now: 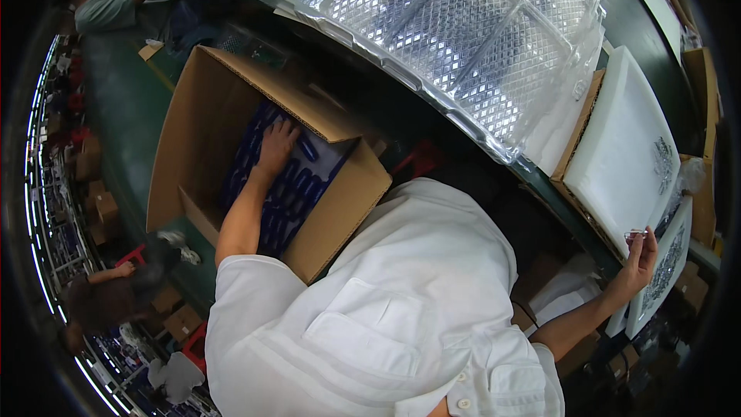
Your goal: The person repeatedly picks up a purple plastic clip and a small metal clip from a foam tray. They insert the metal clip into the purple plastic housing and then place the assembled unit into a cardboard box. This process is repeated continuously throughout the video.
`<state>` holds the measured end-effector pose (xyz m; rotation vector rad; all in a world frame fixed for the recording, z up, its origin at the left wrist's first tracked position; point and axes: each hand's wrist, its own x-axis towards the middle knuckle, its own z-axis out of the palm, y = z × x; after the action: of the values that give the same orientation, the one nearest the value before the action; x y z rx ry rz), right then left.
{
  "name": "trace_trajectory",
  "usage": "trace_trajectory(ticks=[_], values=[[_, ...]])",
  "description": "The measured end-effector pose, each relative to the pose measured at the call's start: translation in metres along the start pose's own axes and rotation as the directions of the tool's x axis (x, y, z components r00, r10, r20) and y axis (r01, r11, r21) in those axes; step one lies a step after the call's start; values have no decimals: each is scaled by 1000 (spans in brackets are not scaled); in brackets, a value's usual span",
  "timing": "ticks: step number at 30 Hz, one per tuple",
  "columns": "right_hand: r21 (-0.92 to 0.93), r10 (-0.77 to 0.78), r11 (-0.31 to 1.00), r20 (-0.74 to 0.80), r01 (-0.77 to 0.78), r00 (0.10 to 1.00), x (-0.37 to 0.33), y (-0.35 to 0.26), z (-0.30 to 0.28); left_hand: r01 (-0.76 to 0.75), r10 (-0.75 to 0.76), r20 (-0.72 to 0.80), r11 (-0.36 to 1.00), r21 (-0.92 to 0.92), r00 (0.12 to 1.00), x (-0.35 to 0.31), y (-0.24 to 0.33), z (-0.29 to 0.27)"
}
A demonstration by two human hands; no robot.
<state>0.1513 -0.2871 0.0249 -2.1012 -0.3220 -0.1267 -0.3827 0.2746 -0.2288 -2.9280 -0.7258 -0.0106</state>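
My left hand (278, 147) reaches down into an open cardboard box (202, 127) on my left. Its fingers are slightly apart over the dark blue oblong pieces (292, 189) that lie in rows there; what is under the fingertips is hidden. One blue piece (308, 148) lies on a pale sheet beside that hand. Out to the right, my right hand (641, 261) pinches a small clear piece with a reddish tint (634, 236). It is held close to the edge of a white foam tray (610, 162), which has small shiny parts (662, 164) at its far side.
Large clear plastic trays with a diamond pattern (463, 23) cover the bench ahead. Another pale tray of small metallic parts (665, 266) stands below my right hand. Several cardboard boxes (181, 323) and other people (116, 0) are off to the left.
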Motion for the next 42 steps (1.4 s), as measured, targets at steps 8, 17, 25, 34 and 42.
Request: trace_trajectory(ticks=[8,17,25,34,42], values=[[20,-21,1000,-28,21,999,-2,3,5,808,-732,342,522,-274,589,7,47,62],[-357,-293,892,13,278,956,14,-8,21,648,-746,461,-52,-760,481,-33,44,13],[277,119,958,-145,-75,982,-19,-33,18,6,-797,355,-404,-915,488,22,124,-237],[556,-319,809,143,190,937,-51,-136,49,454,401,282,-445,-772,872,145,289,-309],[105,-413,910,163,401,896,-66,-139,65,462,629,235,-224,-858,741,164,349,-318]])
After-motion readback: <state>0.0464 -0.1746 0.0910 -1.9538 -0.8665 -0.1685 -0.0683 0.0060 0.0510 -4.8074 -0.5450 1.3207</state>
